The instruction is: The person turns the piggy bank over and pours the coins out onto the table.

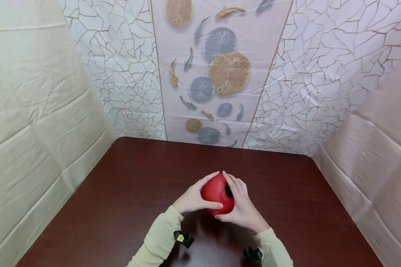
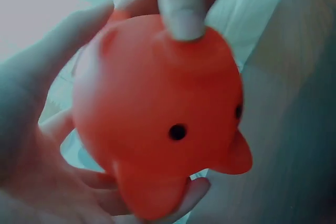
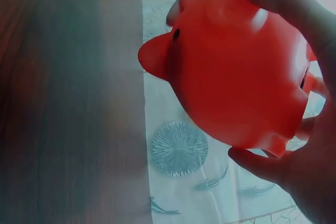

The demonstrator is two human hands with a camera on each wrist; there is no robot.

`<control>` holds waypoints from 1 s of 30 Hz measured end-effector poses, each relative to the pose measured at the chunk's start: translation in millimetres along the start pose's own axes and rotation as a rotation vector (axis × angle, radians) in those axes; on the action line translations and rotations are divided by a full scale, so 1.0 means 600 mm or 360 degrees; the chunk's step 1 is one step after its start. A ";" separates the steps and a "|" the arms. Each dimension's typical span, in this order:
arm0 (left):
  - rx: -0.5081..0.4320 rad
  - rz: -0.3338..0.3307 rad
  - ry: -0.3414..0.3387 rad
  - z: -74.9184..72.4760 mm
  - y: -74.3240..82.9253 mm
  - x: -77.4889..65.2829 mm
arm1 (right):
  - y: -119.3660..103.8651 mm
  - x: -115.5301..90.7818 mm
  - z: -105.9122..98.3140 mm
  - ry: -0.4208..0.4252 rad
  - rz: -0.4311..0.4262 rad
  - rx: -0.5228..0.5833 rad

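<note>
Red piggy bank, one, with black dot eyes and pointed ears; held between both hands, raised over the dark wood tabletop. Left hand, to the left of the piggy bank: fingers curved round it, thumb across the near side. Right hand, to the right of the piggy bank: fingers likewise gripping, thumb at the lower edge. Black patch on the right part of the piggy bank, partly covered by the right hand. Black wrist devices, two, nearer than the piggy bank. Beyond the piggy bank: wall hanging printed with fish and round motifs.
</note>
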State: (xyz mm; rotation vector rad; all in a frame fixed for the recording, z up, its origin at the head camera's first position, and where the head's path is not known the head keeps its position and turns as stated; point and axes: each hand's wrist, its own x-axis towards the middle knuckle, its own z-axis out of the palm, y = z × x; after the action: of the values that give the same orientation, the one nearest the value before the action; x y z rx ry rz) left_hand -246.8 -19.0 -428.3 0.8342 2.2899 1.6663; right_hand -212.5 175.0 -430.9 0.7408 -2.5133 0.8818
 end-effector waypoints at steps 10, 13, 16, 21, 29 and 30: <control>-0.0520 -0.0028 0.0093 0.006 -0.015 0.004 | -0.007 -0.004 -0.003 0.0070 0.0181 0.0228; -0.0725 -0.0020 0.0076 0.005 -0.014 0.006 | -0.022 -0.004 -0.013 0.0074 0.0412 0.0549; -0.0835 -0.0005 0.0042 0.003 -0.013 0.006 | -0.040 -0.001 -0.023 0.0061 0.0502 0.0703; -0.0886 -0.0006 -0.0038 0.003 -0.014 0.001 | -0.056 0.002 -0.034 0.0047 0.0444 0.0563; -0.0376 0.0085 0.0060 0.005 0.005 -0.001 | -0.051 0.002 -0.036 -0.0089 0.0226 0.0394; -0.0355 0.0090 0.0063 0.004 0.008 -0.004 | -0.047 0.001 -0.035 -0.0131 0.0229 0.0449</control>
State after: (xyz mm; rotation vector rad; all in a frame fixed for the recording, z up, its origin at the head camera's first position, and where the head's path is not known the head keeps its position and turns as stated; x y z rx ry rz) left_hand -242.2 -17.4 -424.9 0.8288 2.0714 1.9349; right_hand -193.0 169.7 -402.1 0.6989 -2.5700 1.3003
